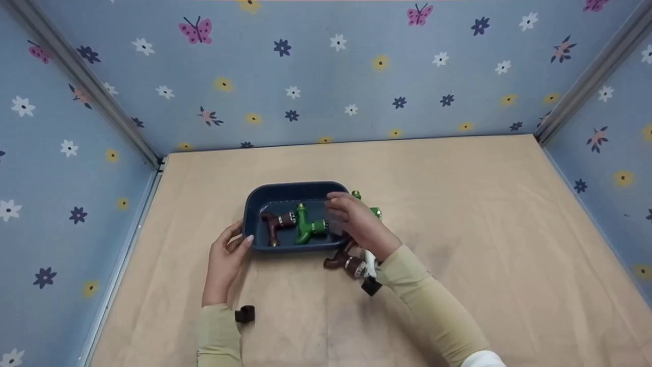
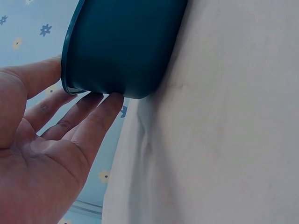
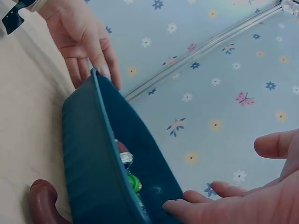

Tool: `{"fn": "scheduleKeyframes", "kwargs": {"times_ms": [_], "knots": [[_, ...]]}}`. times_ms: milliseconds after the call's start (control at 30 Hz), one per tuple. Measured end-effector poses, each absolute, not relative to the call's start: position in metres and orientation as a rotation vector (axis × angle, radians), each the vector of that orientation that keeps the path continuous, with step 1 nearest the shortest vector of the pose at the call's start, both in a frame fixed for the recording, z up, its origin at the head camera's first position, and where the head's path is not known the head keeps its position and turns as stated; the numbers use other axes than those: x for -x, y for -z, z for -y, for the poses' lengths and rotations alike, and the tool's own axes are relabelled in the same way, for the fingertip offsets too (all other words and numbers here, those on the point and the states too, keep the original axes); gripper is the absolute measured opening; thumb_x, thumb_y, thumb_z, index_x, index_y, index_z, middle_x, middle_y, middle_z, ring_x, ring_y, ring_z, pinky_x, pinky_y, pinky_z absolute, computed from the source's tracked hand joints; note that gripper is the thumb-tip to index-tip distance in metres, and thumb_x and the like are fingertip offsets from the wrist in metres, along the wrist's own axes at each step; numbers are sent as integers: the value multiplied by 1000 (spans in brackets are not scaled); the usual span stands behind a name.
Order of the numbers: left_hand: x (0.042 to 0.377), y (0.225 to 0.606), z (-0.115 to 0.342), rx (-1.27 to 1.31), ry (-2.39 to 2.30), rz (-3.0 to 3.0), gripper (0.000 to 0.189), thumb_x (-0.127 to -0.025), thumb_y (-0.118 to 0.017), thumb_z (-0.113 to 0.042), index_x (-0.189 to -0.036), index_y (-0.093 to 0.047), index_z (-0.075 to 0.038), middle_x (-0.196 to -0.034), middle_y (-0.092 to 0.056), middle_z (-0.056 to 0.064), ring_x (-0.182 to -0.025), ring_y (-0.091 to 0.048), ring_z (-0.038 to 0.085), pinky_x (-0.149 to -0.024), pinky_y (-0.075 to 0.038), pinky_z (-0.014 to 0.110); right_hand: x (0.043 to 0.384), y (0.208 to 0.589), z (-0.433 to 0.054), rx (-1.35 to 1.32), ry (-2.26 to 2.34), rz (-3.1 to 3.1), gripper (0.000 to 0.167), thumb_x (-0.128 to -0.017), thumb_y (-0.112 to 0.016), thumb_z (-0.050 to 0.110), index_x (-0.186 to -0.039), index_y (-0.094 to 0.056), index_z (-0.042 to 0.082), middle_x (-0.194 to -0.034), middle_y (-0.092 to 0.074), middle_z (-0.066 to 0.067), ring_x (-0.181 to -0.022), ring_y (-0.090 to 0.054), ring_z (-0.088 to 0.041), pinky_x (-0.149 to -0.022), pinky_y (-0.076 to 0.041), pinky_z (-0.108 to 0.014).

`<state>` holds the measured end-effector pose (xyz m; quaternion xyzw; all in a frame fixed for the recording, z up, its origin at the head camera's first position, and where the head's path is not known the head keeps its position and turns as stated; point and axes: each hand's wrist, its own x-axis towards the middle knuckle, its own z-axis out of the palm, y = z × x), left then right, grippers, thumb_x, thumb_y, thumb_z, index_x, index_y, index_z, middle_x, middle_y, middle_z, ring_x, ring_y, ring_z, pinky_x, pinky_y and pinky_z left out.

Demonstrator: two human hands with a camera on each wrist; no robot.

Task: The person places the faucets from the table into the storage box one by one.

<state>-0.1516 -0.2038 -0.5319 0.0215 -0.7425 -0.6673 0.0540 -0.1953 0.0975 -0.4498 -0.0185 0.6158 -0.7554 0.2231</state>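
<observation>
A dark blue plastic basin [image 1: 290, 191] stands on the table in the head view. Inside it lie a brown tap [image 1: 273, 224] and a green tap [image 1: 303, 227], side by side. My left hand [image 1: 226, 260] grips the basin's left end, thumb at the rim and fingertips against the outer wall. Over the right end hovers my right hand [image 1: 364, 224], its fingers extended and nothing held. Beneath the right wrist lies another brown tap [image 1: 351, 265], and green tap parts [image 1: 376, 212] show just past that hand, mostly hidden by it.
Beige cloth covers the table [image 1: 484, 219]. Blue flowered panels [image 1: 316, 66] rise behind and at both sides, joined by metal corner posts. A black wrist mount [image 1: 245, 314] sits beside the left sleeve, and another black piece [image 1: 372, 286] by the right wrist.
</observation>
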Motion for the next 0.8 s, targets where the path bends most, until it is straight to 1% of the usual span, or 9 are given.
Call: {"fn": "scheduleKeyframes", "kwargs": {"times_ms": [167, 267, 400, 500, 633, 800], "knots": [[151, 532, 204, -73, 2046, 2239, 50, -90, -65, -6, -137, -49, 0, -125, -53, 19, -111, -56, 31, -85, -51, 22, 190, 444, -104, 90, 2116, -1679, 46, -101, -41, 20, -142, -35, 0, -144, -39, -18, -135, -34, -30, -111, -30, -44], [152, 532, 204, -62, 2053, 2238, 50, -91, -65, -6, -137, -49, 0, -125, -53, 20, -111, -56, 32, -85, -51, 22, 187, 441, -108, 113, 2135, -1665, 46, -101, -41, 20, -142, -36, 0, -143, -39, -19, -135, -33, -32, -110, -31, -43], [152, 533, 204, -61, 2044, 2254, 50, -91, -64, -4, -138, -47, 1, -128, -51, 22, -114, -54, 34, -86, -50, 19, 184, 437, -115, 127, 2145, -1668, 43, -101, -44, 22, -139, -40, 2, -140, -42, -16, -132, -38, -30, -108, -34, -42], [152, 533, 205, -69, 2030, 2265, 50, -91, -64, -3, -138, -47, 0, -129, -51, 21, -115, -54, 34, -87, -49, 19, 182, 436, -122, 151, 2143, -1669, 44, -101, -45, 23, -139, -40, 0, -140, -43, -15, -130, -41, -28, -108, -35, -41], [152, 532, 204, -65, 2021, 2264, 50, -91, -65, -5, -138, -48, -1, -129, -52, 20, -114, -55, 32, -87, -50, 20, 179, 434, -129, 182, 2153, -1670, 48, -101, -45, 22, -140, -37, -4, -141, -39, -20, -130, -41, -29, -108, -34, -42], [153, 533, 204, -53, 2027, 2251, 50, -91, -65, -6, -137, -49, 0, -128, -53, 18, -113, -55, 31, -87, -50, 22, 176, 433, -135, 176, 2149, -1701, 44, -100, -45, 22, -138, -41, -2, -139, -42, -19, -129, -43, -28, -108, -34, -41]]}}
